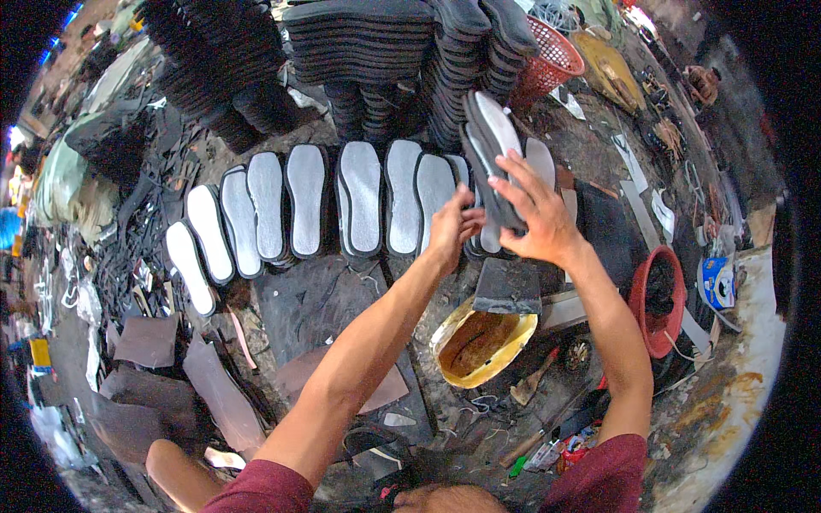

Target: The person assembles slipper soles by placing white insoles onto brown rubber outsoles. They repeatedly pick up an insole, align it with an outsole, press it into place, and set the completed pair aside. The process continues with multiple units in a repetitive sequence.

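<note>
My right hand (547,218) grips a small stack of shoe soles (492,128), dark with a whitish top face, raised and tilted above the right end of a curved row. Just left of it, my left hand (451,227) is held over the row with its fingers loosely bent and apart, and nothing shows in it. The row is made of several more soles with grey-white tops and black edges, such as the sole (305,198) near its middle and the bright sole (191,267) at the left end. Under my hands, some soles are partly hidden.
Tall piles of black soles (359,43) stand behind the row, beside a red plastic basket (556,56). Nearer lie a yellow tub (453,368) with brown residue, a brush (534,376) and a red basin (676,316). Dark scraps (154,342) litter the left.
</note>
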`<state>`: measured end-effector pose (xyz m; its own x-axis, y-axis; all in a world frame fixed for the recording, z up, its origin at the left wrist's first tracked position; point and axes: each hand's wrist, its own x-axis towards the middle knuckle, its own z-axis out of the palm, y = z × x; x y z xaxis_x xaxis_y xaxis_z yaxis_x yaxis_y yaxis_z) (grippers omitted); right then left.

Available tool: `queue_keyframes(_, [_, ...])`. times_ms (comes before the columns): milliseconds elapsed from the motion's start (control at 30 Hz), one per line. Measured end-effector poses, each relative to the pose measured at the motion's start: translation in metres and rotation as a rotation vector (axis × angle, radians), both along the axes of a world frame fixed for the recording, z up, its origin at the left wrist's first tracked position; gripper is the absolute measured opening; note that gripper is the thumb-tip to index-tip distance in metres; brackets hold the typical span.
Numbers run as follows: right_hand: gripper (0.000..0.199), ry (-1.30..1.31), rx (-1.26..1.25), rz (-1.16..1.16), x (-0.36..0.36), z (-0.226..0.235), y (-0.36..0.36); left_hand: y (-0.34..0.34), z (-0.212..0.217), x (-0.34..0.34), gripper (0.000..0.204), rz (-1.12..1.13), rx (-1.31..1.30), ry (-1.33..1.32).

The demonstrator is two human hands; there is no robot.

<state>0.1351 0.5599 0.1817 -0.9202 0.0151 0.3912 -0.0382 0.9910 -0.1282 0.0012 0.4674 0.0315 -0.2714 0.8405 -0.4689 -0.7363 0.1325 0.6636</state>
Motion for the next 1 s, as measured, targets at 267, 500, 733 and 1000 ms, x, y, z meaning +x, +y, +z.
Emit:
queue_keyframes(267, [0.139,0.101,-0.424,-0.161,0.0,-0.001,-0.114,-0.096,0.077,-0.011,0.088,0.151,0.357,-0.059])
queue_keyframes(500, [0.09,0.187,-1.784,-0.302,-0.039,-0.03,-0.211,-0.225,0.079,-0.04,0.085,0.198,0.246,-0.043])
queue_keyframes(733, [0.089,-0.001,-1.837,-0.217,-0.045,-0.039,-0.286,-0.426,0.074,-0.045,0.064,0.682,0.029,-0.274])
queue_keyframes(1000, [0.074,-0.029,-1.207,-0.208,-0.025,-0.097,-0.408,-0.617,0.023,-0.015,0.078,0.62,-1.224,1.527])
